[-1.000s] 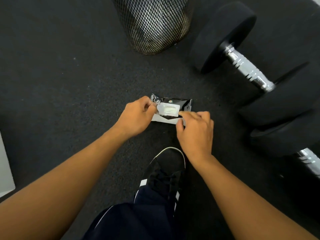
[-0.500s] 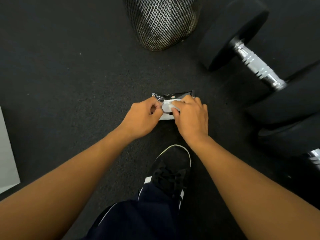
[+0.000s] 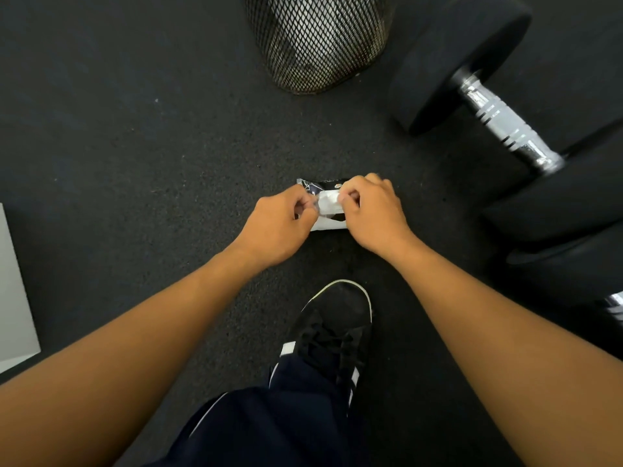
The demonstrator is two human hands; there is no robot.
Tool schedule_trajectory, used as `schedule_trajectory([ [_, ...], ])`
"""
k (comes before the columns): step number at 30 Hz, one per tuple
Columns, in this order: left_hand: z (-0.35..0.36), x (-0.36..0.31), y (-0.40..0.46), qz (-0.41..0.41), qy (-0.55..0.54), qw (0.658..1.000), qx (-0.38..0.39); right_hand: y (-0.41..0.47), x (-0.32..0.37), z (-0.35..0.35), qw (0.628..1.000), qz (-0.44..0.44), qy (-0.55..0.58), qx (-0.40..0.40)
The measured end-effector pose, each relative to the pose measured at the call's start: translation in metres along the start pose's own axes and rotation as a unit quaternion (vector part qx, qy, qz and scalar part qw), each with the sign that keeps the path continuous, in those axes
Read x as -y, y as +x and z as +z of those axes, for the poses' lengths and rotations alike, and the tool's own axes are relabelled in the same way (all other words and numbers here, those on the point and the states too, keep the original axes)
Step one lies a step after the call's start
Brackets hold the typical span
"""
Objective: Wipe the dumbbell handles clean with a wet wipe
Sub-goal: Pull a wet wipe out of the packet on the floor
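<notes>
Grey flat panel (image 3: 15, 291) at the far left edge, lying on the dark speckled rubber floor (image 3: 118, 146). Left hand (image 3: 278, 227) has fingers curled, pinching the left end of the small black-and-white wet wipe packet (image 3: 328, 215) on the floor, centre frame. Right hand (image 3: 372, 210) is also curled, pinching the white flap or wipe at the packet's top opening; can't tell which. Black mesh wire bin (image 3: 317, 42) stands behind the packet. Black lace-up shoe (image 3: 337, 325) sits just below the hands.

Progress, my read: early. Wipe not yet out of the packet, no handle touched. Left to do: pull the wipe, wipe both handles.

Right side: black round-headed dumbbell with knurled chrome handle (image 3: 505, 126) lies on the floor, apart from the hands. Handle looks shiny, ringed with dark grooves, no obvious grime visible. Second chrome handle (image 3: 615, 308) peeks in at the right edge, mostly cut off by the frame.
</notes>
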State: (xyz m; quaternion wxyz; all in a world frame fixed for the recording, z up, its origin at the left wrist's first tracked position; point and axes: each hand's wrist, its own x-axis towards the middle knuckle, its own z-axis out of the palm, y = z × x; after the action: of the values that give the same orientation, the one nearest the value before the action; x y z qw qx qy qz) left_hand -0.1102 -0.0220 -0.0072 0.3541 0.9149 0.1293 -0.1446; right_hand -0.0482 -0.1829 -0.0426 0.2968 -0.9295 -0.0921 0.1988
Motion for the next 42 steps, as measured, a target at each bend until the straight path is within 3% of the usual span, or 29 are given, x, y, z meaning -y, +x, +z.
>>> schedule_trajectory([
  [6, 0.001, 0.000, 0.001, -0.019, 0.013, 1.000, -0.006, 0.001, -0.002, -0.012, 0.981, 0.075, 0.173, 0.043],
  [10, 0.005, 0.002, 0.003, -0.031, 0.025, 0.999, -0.023, 0.003, 0.000, -0.021, 0.901, 0.178, 0.396, 0.014],
  [12, 0.006, 0.003, 0.003, -0.020, 0.022, 0.999, -0.014, 0.004, -0.002, -0.026, 0.868, 0.218, 0.446, -0.001],
  [15, 0.013, 0.010, 0.003, 0.102, 0.089, 0.991, 0.012, 0.001, -0.005, -0.027, 0.850, 0.225, 0.476, -0.020],
  [19, 0.028, 0.015, 0.005, 0.216, 0.270, 0.934, 0.089, -0.003, -0.009, -0.023, 0.803, 0.248, 0.541, -0.040],
  [21, 0.035, 0.014, 0.006, 0.208, 0.322, 0.917, 0.112, -0.006, -0.011, -0.024, 0.786, 0.248, 0.564, -0.042],
  [27, 0.035, -0.001, 0.014, 0.205, 0.386, 0.896, 0.077, -0.012, -0.013, -0.029, 0.751, 0.214, 0.622, -0.058],
  [33, 0.034, 0.020, 0.022, 0.182, 0.379, 0.903, 0.083, -0.020, -0.013, -0.031, 0.724, 0.177, 0.665, -0.057],
  [42, 0.019, 0.027, 0.045, 0.015, 0.368, 0.929, 0.020, -0.031, -0.013, -0.029, 0.740, 0.202, 0.640, -0.044],
])
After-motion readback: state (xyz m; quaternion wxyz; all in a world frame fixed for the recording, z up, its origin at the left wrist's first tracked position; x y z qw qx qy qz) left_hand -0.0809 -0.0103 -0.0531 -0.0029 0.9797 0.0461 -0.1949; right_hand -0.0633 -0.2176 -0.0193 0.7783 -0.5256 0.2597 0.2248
